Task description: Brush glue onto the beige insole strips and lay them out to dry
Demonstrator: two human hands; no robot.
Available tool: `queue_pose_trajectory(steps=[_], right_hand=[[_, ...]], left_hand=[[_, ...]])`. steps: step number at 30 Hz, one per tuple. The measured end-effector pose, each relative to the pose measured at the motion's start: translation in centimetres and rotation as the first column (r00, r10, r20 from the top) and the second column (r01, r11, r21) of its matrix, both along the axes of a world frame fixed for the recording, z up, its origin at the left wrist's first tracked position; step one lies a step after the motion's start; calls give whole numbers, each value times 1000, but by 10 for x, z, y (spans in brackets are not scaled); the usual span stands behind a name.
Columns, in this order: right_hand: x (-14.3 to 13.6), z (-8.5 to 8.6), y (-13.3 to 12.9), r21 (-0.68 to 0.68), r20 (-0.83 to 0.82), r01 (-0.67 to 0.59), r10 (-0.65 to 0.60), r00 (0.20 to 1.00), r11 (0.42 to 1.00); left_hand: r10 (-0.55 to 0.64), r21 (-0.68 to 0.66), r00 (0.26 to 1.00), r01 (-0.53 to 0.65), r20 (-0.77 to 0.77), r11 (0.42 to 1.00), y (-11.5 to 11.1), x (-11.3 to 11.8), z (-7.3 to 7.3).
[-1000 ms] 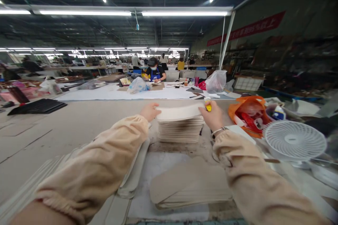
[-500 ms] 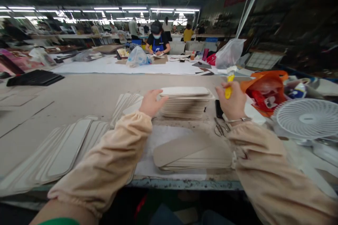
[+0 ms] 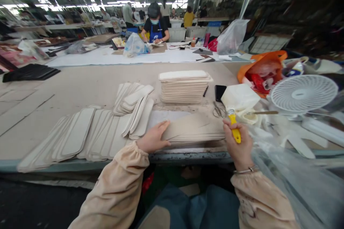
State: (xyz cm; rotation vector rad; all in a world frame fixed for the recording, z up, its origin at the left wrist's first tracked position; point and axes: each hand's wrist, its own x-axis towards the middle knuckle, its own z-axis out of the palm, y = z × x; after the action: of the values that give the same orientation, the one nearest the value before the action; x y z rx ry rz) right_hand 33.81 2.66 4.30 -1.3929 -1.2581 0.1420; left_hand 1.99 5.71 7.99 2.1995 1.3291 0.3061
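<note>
Left hand (image 3: 153,139): grip open, fingers flat on low pile of rounded beige card strips (image 3: 195,132), near worktop (image 3: 80,86) edge.
Right hand (image 3: 239,146): grip clamped on yellow-handled tool (image 3: 234,130).
12 o'clock: taller squared stack (image 3: 184,86).

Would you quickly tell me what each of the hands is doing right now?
Left hand: open, fingers resting on the near stack of flat beige pieces.
Right hand: closed around a yellow-handled tool.
</note>
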Motion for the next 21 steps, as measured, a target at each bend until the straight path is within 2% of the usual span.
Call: queue_pose_trajectory(steps=[7,10,12,15,17,19,21], right_hand=[[13,3,-5,37,-18,19,-19,1000,999],[17,0,-8,16,16,-3,2,1000,1000],[20,-4,-9,38,19,-29,29,999,999],[24,-7,-10,117,9,-41,40,999,992],[26,-5,-10,167,-4,-43,45,999,985],[27,0,-10,216,-20,-45,50,999,975],[26,5,-9,272,-30,-38,48,998,962]], left_hand=[[-68,105,996,74,-60,992,5,-12,2],[-96,169,994,102,-47,980,8,-15,2],[-73,207,997,77,-25,975,10,-16,3],[76,304,996,-85,39,949,12,-17,4],[219,376,966,-256,137,890,13,-18,5],[326,381,896,-426,301,821,15,-16,6],[345,270,784,-531,515,803,18,-9,7]])
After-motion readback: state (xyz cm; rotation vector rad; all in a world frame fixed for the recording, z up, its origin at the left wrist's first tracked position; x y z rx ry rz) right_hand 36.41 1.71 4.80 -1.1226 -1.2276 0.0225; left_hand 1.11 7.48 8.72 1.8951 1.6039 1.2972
